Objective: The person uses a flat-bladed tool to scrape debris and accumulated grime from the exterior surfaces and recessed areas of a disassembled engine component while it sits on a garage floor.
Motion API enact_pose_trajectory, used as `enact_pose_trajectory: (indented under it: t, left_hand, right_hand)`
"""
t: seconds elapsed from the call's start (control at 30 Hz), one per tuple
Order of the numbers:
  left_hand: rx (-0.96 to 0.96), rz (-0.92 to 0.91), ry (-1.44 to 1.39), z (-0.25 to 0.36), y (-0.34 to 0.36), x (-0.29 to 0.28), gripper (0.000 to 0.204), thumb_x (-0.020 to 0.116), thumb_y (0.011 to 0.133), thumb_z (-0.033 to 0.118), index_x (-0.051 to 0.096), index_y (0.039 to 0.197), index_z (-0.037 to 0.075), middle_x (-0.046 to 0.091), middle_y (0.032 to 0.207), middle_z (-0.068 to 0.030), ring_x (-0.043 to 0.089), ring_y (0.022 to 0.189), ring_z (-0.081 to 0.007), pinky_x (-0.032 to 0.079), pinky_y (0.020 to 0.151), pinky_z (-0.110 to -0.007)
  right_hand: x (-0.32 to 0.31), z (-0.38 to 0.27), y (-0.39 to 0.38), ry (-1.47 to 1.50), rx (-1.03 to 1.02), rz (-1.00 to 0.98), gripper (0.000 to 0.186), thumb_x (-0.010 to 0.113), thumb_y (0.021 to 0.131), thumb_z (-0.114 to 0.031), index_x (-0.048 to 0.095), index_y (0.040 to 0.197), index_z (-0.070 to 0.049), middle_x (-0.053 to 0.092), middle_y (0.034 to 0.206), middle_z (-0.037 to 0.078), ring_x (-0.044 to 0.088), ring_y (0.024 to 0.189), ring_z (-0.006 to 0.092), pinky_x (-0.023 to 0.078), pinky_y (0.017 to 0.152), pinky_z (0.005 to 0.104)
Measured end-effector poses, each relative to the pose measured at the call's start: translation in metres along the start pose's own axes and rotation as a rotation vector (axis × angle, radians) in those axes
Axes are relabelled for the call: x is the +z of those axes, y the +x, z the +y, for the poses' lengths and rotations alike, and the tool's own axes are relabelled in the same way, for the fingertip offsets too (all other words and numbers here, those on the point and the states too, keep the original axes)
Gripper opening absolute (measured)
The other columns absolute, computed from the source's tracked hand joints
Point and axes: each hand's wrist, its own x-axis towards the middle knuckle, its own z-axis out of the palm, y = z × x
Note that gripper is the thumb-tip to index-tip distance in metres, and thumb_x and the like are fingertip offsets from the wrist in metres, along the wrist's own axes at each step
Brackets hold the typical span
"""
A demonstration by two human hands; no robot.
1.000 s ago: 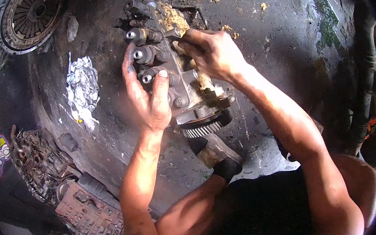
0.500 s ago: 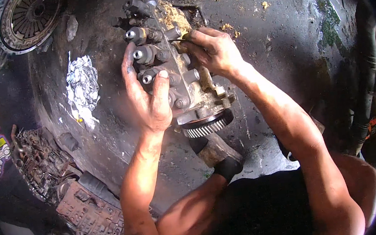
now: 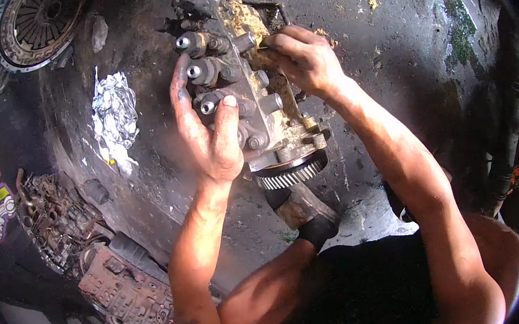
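A dark, stained floor (image 3: 384,77) is spreading under everything, and near its upper middle a long grimy metal assembly (image 3: 245,90) is lying in front of the person, its gear end pointing toward them. At the left edge of the floor a rusty brown metal block (image 3: 127,289) is sitting beside a heap of dark metal parts (image 3: 54,217), while a round slotted disc (image 3: 42,26) is resting at the upper left. The person's left hand (image 3: 209,145) is clasping the assembly's left side, its thumb and fingers spreading around one of the fittings. The right hand (image 3: 311,63) is working apart from the left, on the assembly's other side, with thumb and fingertips pinching together. A foot (image 3: 306,206) is resting just below the assembly, and a crumpled silvery sheet (image 3: 115,117) is lying to the left, well apart from both hands. A toothed gear (image 3: 293,174) is showing at the assembly's near end, and metal fittings (image 3: 195,72) are lining its left side. Yellowish crumbs (image 3: 373,4) are dotting the floor beyond the right hand. At its fingertips a thin piece (image 3: 261,48) is showing, too small to identify.
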Motion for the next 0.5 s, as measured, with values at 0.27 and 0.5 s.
enact_pose_trajectory:
  t: [0.27,0.5]
  left_hand:
    - [-0.014,0.030,-0.005,0.001,-0.001,0.000,0.066,0.054,0.086,0.007,0.028,0.145,-0.006,0.047,0.134,-0.0203,0.049,0.121,-0.0263,0.038,0.106,-0.037]
    - [-0.020,0.021,-0.006,0.000,0.000,-0.001,0.067,0.054,0.084,0.007,0.029,0.144,-0.007,0.047,0.134,-0.0209,0.048,0.123,-0.0266,0.037,0.106,-0.037]
  right_hand:
    - [0.005,-0.010,0.001,0.090,0.085,-0.025,0.017,0.071,0.081,-0.014,0.066,0.096,-0.009,0.061,0.084,0.012,0.063,0.080,0.0350,0.052,0.068,0.0427]
    - [-0.001,-0.009,-0.002,0.056,0.078,0.019,0.018,0.073,0.080,-0.004,0.065,0.096,-0.002,0.064,0.083,0.012,0.065,0.071,0.0321,0.051,0.058,0.0379]
